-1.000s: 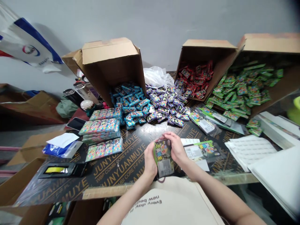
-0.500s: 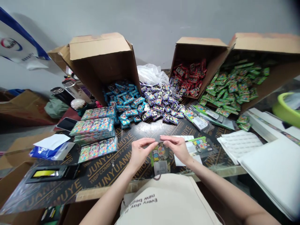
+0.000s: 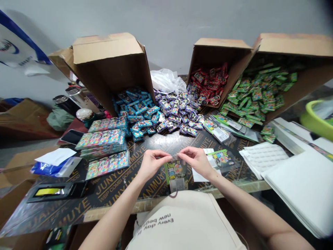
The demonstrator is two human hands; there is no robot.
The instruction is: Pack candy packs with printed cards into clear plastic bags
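Note:
A clear plastic bag (image 3: 177, 173) with a green-and-black printed card inside hangs at the table's front edge, close to the apron. My left hand (image 3: 154, 164) pinches the bag's top edge at its left corner, thumb against fingers. On the right corner of that same edge, my right hand (image 3: 197, 161) holds a matching pinch. The fingertips are a small gap apart, and a thin see-through strip shows between them. Just right of my right hand lies another bagged green card (image 3: 221, 159), partly over a white paper sheet (image 3: 200, 176).
Open cartons hold small blue packets (image 3: 136, 104), red packets (image 3: 209, 83) and green packets (image 3: 256, 93). Purple packets (image 3: 175, 109) are heaped between them. Stacked packet strips (image 3: 104, 139) stand left, near a phone (image 3: 71, 137) and a black case (image 3: 56, 192). White sheets (image 3: 299, 187) lie right.
My fingertips have drawn slightly apart along the bag's top edge, and my left hand has shifted a little left. The camera view has moved slightly.

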